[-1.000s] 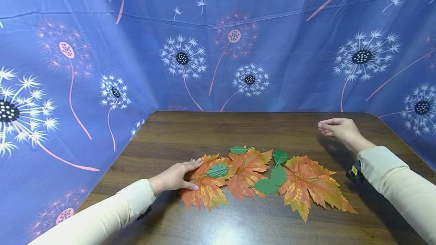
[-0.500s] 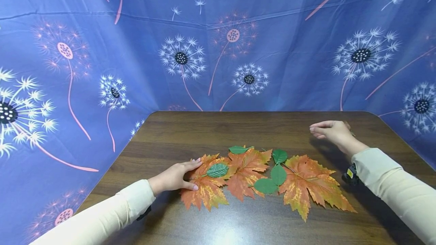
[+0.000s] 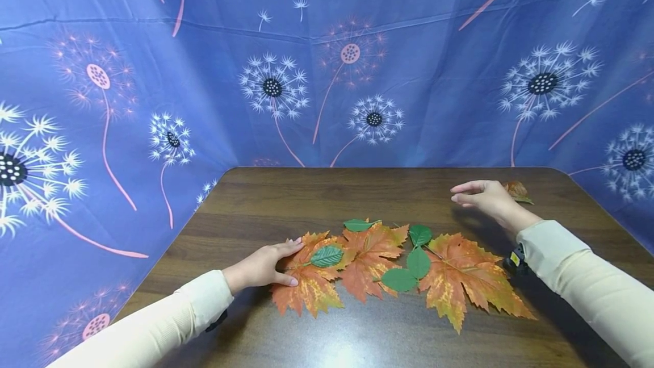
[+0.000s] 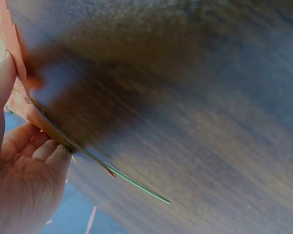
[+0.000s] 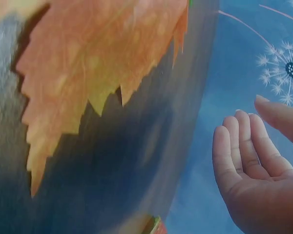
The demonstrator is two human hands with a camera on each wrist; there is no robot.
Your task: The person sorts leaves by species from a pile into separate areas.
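Observation:
My left hand rests at the left edge of an orange maple leaf, thumb and fingers spread on it. A small green leaf lies over that leaf. In the left wrist view, the left hand touches the leaf's edge beside a thin green stem. My right hand hovers over the table's right side with bent, relaxed fingers and holds nothing. The right wrist view shows its thumb apart from the fingers. Just behind it lies a small brownish-orange thing with a green edge, kind unclear.
Two more orange maple leaves, a middle one and a right one, lie across the wooden table. Several small green leaves lie among them, one between these two. A blue dandelion-print cloth hangs behind.
My right hand has moved left, uncovering the brownish-orange thing on the table behind it. Its thumb and fingers have parted slightly. The left hand and the leaves have stayed put.

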